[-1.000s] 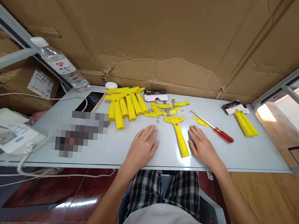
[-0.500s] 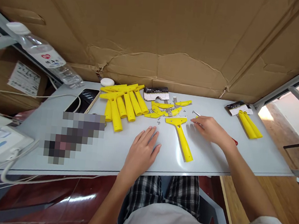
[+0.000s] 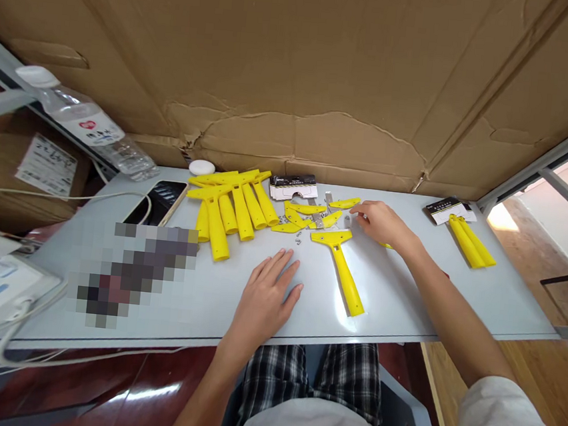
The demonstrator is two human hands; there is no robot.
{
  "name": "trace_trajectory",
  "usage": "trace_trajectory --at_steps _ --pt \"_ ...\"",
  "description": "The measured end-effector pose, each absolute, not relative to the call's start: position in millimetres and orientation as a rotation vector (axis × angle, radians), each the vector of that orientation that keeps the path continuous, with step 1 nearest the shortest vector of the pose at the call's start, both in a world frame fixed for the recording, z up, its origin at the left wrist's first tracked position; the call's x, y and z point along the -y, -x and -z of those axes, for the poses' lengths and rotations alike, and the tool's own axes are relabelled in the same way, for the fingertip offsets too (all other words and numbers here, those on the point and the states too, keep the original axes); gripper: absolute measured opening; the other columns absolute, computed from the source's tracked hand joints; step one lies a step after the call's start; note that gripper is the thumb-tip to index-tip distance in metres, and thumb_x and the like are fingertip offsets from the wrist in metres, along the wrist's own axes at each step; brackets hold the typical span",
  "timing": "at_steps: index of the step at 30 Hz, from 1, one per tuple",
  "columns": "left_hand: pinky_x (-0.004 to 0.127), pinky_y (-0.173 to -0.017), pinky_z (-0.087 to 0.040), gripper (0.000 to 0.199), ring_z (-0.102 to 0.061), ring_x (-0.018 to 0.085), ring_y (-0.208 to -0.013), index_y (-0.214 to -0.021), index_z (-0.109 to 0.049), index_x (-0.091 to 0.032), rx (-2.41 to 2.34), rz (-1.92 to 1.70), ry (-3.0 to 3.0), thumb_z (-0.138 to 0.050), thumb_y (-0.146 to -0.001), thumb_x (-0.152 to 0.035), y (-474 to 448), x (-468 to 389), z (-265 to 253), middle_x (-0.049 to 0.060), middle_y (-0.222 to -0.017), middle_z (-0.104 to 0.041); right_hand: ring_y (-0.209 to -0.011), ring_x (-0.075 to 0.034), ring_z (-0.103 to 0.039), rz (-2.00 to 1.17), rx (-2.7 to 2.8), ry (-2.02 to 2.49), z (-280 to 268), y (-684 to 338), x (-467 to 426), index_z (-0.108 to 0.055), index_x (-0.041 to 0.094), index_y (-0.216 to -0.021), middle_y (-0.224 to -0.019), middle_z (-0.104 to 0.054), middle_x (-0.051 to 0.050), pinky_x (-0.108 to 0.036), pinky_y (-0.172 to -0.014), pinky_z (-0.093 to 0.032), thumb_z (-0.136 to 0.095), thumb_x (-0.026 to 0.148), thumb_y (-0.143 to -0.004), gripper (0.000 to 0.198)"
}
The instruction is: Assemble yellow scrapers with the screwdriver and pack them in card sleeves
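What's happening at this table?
A person sits at the table, left hand resting palm down. The right hand is beside the loose yellow pieces; I can't tell if it grips anything. One yellow T-shaped handle lies between the hands, touched by neither. More yellow handles are piled off to the left, and small screws lie near the loose pieces.

A broad sheet of brown cardboard (image 3: 298, 60), creased and torn, backs the pale grey desk (image 3: 506, 301) like a wall, with grey metal bars (image 3: 545, 162) slanting at both sides. Below, the floor differs — glossy dark red tiles (image 3: 95, 396) on the left, wood-look flooring (image 3: 541, 358) on the right — and a bright patch of light (image 3: 502, 217) falls near a pale wall (image 3: 560, 206). A grey-blue chair (image 3: 410, 413) stands at the desk.
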State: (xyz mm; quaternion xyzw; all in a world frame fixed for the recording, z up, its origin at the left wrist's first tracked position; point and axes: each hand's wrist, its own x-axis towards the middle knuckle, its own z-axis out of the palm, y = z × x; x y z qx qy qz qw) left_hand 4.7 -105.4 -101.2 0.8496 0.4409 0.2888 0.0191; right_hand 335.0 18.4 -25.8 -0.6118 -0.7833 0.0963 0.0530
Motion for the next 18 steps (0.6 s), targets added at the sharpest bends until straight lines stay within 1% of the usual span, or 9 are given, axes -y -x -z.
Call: trace_trajectory --at_steps 1,3,4,5,7,10,12,14,18 --pt "0.056 -0.118 -0.056 0.033 -0.066 0.037 -0.146 -0.138 -0.074 -0.016 -1.384 -0.958 -2.601 -0.062 -0.109 -0.026 -7 105 99 0.018 -0.150 -0.074 -0.112 -0.024 -0.073 -0.288 2.372 1.862 25 -338 -13 -0.080 0.023 -0.135 -0.136 -0.078 -0.010 -0.031 -0.089 -0.050 -0.049 0.015 -0.103 0.045" --pt "0.048 -0.104 -0.062 0.026 -0.078 0.030 -0.118 -0.129 -0.077 -0.020 -1.409 -1.087 -2.504 -0.061 -0.110 -0.025 -15 106 91 0.012 -0.122 -0.083 -0.105 -0.023 -0.073 -0.288 2.356 1.866 25 -345 -2 -0.080 0.022 -0.133 -0.127 -0.080 -0.010 -0.032 -0.088 -0.049 -0.049 0.018 -0.104 0.043" --pt "0.044 -0.094 -0.063 0.025 -0.079 0.026 -0.101 -0.127 -0.078 -0.020 -1.413 -1.136 -2.455 -0.059 -0.111 -0.026 -21 107 85 0.009 -0.108 -0.083 -0.103 -0.022 -0.073 -0.291 2.348 1.861 26 -348 3 -0.080 0.022 -0.133 -0.124 -0.081 -0.010 -0.032 -0.087 -0.049 -0.049 0.019 -0.104 0.042" --pt "0.039 -0.087 -0.063 0.027 -0.077 0.022 -0.090 -0.128 -0.078 -0.020 -1.381 -1.139 -2.423 -0.057 -0.113 -0.026 -30 109 79 0.007 -0.099 -0.081 -0.102 -0.022 -0.073 -0.291 2.337 1.851 27 -350 7 -0.080 0.022 -0.132 -0.122 -0.081 -0.010 -0.032 -0.088 -0.049 -0.049 0.020 -0.105 0.041" --pt "0.039 -0.086 -0.062 0.033 -0.075 0.022 -0.089 -0.135 -0.077 -0.021 -1.268 -1.019 -2.467 -0.056 -0.114 -0.033 -51 111 66 0.007 -0.096 -0.078 -0.102 -0.022 -0.073 -0.274 2.296 1.834 30 -354 12 -0.081 0.023 -0.130 -0.122 -0.081 -0.009 -0.032 -0.088 -0.049 -0.050 0.023 -0.106 0.039" --pt "0.040 -0.083 -0.061 0.041 -0.076 0.025 -0.090 -0.143 -0.077 -0.027 -1.215 -0.616 -2.567 -0.056 -0.114 -0.046 -85 112 48 0.008 -0.101 -0.078 -0.099 -0.022 -0.072 -0.221 2.223 1.839 35 -359 14 -0.082 0.023 -0.126 -0.121 -0.081 -0.009 -0.032 -0.085 -0.046 -0.050 0.027 -0.106 0.038" --pt "0.040 -0.081 -0.059 0.044 -0.077 0.028 -0.091 -0.143 -0.077 -0.030 -1.265 -0.333 -2.565 -0.050 -0.115 -0.051 -100 109 39 0.008 -0.103 -0.081 -0.094 -0.021 -0.070 -0.192 2.191 1.849 38 -364 14 -0.083 0.022 -0.123 -0.115 -0.081 -0.009 -0.032 -0.081 -0.044 -0.050 0.028 -0.106 0.037" --pt "0.040 -0.082 -0.059 0.047 -0.078 0.029 -0.095 -0.138 -0.079 -0.030 -1.306 -0.157 -2.544 -0.045 -0.117 -0.053 -107 106 33 0.008 -0.108 -0.082 -0.090 -0.021 -0.068 -0.178 2.167 1.846 39 -369 13 -0.083 0.022 -0.120 -0.109 -0.081 -0.009 -0.032 -0.079 -0.043 -0.051 0.029 -0.105 0.036" --pt "0.038 -0.084 -0.058 0.045 -0.078 0.028 -0.101 -0.136 -0.078 -0.030 -1.391 -0.037 -2.497 -0.045 -0.116 -0.052 -104 106 26 0.008 -0.112 -0.079 -0.088 -0.020 -0.066 -0.198 2.146 1.812 39 -376 15 -0.083 0.021 -0.120 -0.107 -0.080 -0.009 -0.032 -0.079 -0.042 -0.051 0.030 -0.105 0.037"
